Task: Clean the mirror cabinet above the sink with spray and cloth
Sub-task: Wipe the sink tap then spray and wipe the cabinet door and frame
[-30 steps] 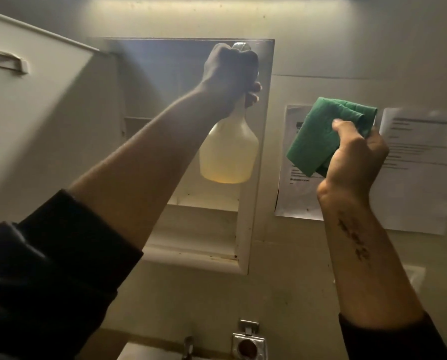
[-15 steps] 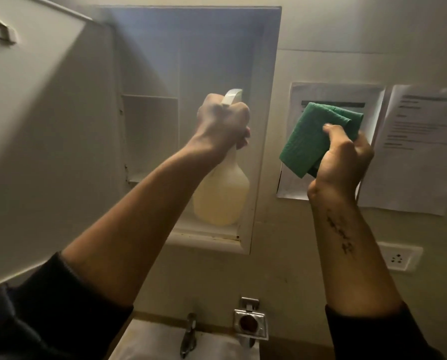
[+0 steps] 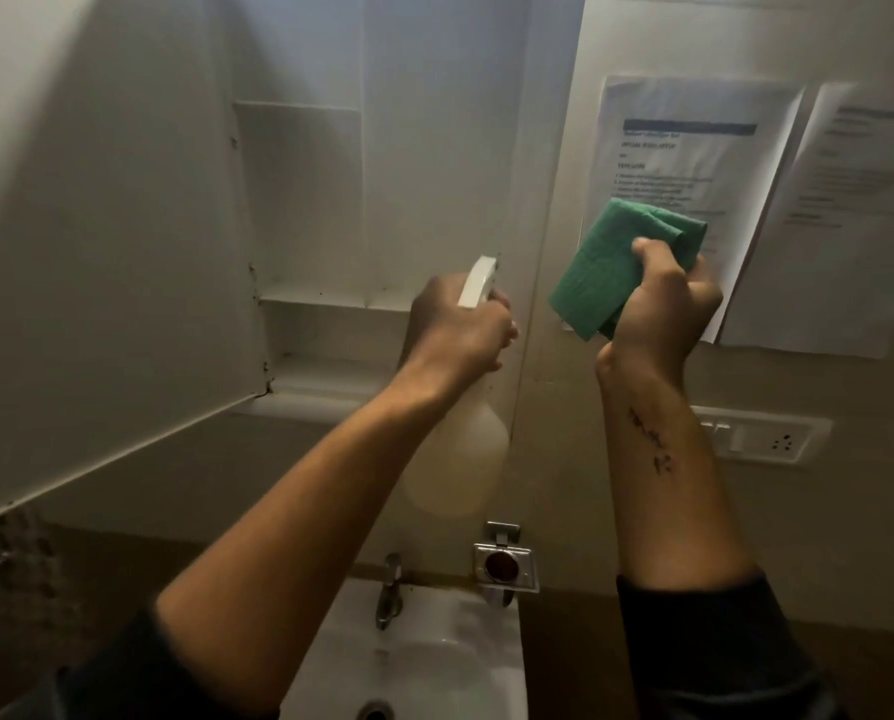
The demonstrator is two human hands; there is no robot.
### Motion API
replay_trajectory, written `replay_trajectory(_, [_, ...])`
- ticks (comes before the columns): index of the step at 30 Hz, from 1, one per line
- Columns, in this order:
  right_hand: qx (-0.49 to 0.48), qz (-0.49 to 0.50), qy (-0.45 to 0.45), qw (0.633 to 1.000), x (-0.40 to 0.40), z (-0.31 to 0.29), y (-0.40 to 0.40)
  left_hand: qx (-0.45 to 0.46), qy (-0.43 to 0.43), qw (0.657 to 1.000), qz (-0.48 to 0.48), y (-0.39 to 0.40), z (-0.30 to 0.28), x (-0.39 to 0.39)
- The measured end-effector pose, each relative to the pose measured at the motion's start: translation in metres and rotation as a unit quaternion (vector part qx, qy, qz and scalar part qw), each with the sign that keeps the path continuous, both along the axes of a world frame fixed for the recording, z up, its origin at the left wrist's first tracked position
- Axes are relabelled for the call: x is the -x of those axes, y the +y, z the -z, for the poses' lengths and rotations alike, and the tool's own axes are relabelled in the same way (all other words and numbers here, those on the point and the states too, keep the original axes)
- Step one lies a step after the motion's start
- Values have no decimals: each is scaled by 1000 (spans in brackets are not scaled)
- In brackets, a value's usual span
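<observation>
The wall cabinet stands open, with white shelves inside and its door swung out to the left. My left hand grips the neck of a pale translucent spray bottle, its white nozzle pointing up toward the cabinet's lower shelf. My right hand holds a folded green cloth beside the cabinet's right frame, in front of a paper notice. The mirror face of the door is hidden from view.
Two paper notices hang on the wall to the right. A switch and socket plate sits below them. Under my arms are a white sink, a tap and a metal soap holder.
Both hands dropped lower in the view, as the camera tilted down. The spray bottle went from the cabinet's upper part to its lower shelf. The sink is now in fuller view.
</observation>
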State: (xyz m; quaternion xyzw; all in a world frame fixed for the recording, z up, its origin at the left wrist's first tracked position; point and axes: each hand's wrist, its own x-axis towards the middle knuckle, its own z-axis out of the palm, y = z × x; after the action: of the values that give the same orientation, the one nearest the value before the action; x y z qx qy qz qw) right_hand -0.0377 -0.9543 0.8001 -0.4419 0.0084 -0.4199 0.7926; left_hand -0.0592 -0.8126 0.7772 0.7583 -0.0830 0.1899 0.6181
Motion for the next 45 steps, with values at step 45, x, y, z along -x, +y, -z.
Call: replay_trajectory(45, [412, 409, -263, 771, -57, -227, 31, 129, -112, 985, 0, 67, -124, 2])
